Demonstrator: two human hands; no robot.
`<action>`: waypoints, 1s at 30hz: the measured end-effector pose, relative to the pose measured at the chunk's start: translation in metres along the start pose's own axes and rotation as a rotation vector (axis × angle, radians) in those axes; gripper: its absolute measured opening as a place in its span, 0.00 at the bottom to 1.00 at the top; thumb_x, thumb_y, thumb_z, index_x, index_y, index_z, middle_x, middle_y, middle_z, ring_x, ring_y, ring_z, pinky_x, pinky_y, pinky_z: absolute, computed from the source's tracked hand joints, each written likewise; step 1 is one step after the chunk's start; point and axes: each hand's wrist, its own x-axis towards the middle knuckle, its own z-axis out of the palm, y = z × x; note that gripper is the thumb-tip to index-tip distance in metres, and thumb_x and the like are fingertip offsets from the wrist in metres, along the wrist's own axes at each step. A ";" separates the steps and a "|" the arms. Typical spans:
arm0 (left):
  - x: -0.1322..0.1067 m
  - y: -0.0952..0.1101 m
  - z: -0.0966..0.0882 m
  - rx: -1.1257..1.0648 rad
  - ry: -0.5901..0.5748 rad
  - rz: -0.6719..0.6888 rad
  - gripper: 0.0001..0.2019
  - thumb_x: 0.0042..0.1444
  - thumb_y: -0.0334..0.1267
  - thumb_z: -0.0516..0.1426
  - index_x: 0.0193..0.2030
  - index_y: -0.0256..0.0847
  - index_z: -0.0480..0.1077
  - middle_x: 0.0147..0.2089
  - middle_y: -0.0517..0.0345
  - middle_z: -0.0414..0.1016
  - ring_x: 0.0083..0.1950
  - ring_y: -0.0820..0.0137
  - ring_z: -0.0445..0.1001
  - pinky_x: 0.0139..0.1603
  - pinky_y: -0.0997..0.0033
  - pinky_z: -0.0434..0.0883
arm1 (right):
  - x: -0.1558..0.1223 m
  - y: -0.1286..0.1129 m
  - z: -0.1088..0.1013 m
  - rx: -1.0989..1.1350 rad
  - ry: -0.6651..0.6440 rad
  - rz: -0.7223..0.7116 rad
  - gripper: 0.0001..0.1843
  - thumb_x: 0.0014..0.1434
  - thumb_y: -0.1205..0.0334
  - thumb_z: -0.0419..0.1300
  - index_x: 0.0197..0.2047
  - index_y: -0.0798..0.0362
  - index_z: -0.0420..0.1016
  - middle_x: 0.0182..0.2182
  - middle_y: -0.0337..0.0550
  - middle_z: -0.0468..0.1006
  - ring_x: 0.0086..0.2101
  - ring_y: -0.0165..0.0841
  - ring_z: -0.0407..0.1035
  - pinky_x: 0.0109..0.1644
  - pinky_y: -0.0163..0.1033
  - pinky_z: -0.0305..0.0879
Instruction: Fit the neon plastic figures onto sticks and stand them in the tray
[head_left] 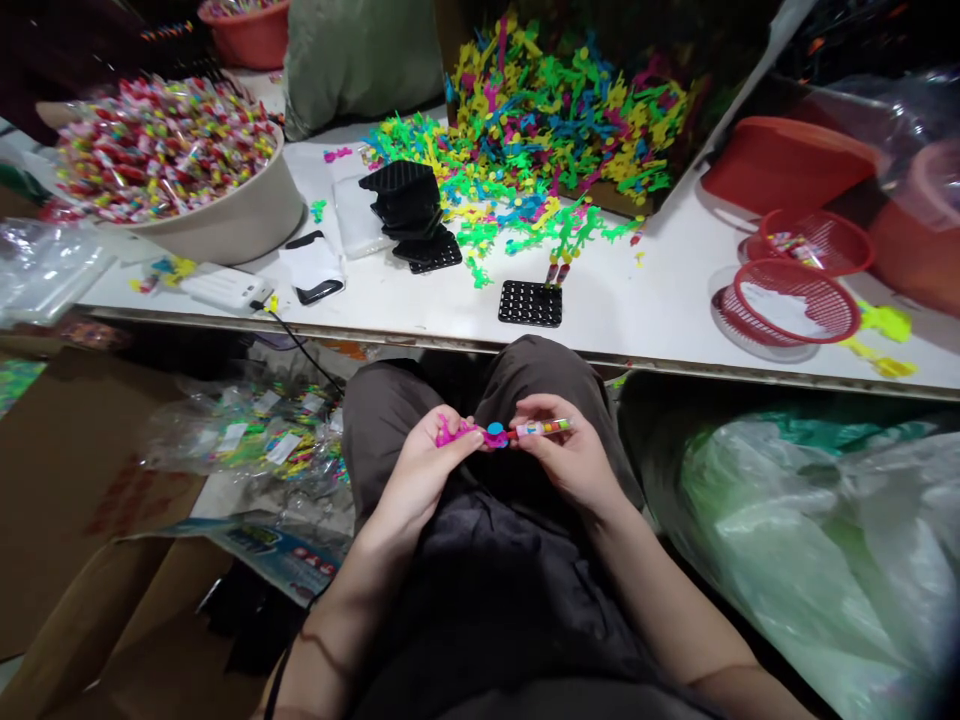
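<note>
Over my lap, my left hand (424,470) pinches a small pink plastic figure (456,432) with a blue round part (496,435) at its end. My right hand (566,455) is closed on a thin wrapped candy stick (544,428), whose tip meets the blue part. Both hands sit just below the front edge of the white table (645,300). On the table, a small black grid tray (530,303) lies straight ahead of my hands. A big heap of neon plastic figures (547,110) spills out behind it.
A beige tub (225,225) of wrapped candies stands at the back left. A stack of black trays (409,210) and a phone (319,290) lie mid-table. Red mesh baskets (795,300) sit at the right. Plastic bags (810,540) and cardboard boxes (67,480) crowd the floor.
</note>
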 end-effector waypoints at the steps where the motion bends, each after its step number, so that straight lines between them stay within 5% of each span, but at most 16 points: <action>1: 0.000 0.000 -0.001 0.007 0.001 0.012 0.13 0.45 0.28 0.60 0.23 0.38 0.55 0.24 0.66 0.67 0.30 0.80 0.69 0.37 0.80 0.63 | 0.000 0.000 0.001 -0.020 0.006 -0.001 0.16 0.46 0.61 0.64 0.41 0.49 0.70 0.32 0.39 0.73 0.32 0.27 0.68 0.38 0.33 0.66; 14: -0.001 0.001 -0.001 0.009 0.006 -0.091 0.14 0.42 0.32 0.61 0.23 0.38 0.56 0.24 0.66 0.66 0.30 0.78 0.68 0.35 0.80 0.62 | -0.001 -0.008 -0.006 -0.206 -0.102 -0.036 0.15 0.48 0.61 0.62 0.41 0.50 0.69 0.33 0.40 0.73 0.34 0.28 0.68 0.40 0.34 0.65; 20: 0.003 0.005 -0.010 0.214 -0.059 0.088 0.12 0.44 0.32 0.60 0.30 0.39 0.59 0.29 0.64 0.68 0.35 0.76 0.68 0.39 0.77 0.63 | -0.004 -0.021 -0.009 -0.222 -0.144 -0.008 0.19 0.48 0.58 0.62 0.45 0.48 0.66 0.37 0.40 0.71 0.37 0.29 0.67 0.41 0.33 0.64; 27: 0.012 0.032 -0.003 0.484 -0.265 0.300 0.15 0.48 0.34 0.58 0.43 0.42 0.60 0.35 0.59 0.70 0.37 0.74 0.70 0.42 0.73 0.65 | -0.010 -0.048 -0.020 -0.665 -0.203 -0.111 0.10 0.53 0.59 0.57 0.40 0.49 0.70 0.36 0.42 0.71 0.36 0.30 0.66 0.40 0.34 0.62; 30: 0.027 0.038 0.007 0.460 -0.358 0.394 0.25 0.47 0.39 0.59 0.51 0.45 0.56 0.44 0.54 0.69 0.42 0.70 0.70 0.46 0.68 0.65 | -0.010 -0.052 -0.022 -0.732 -0.131 -0.117 0.10 0.54 0.57 0.55 0.38 0.50 0.72 0.36 0.43 0.73 0.38 0.33 0.66 0.43 0.36 0.61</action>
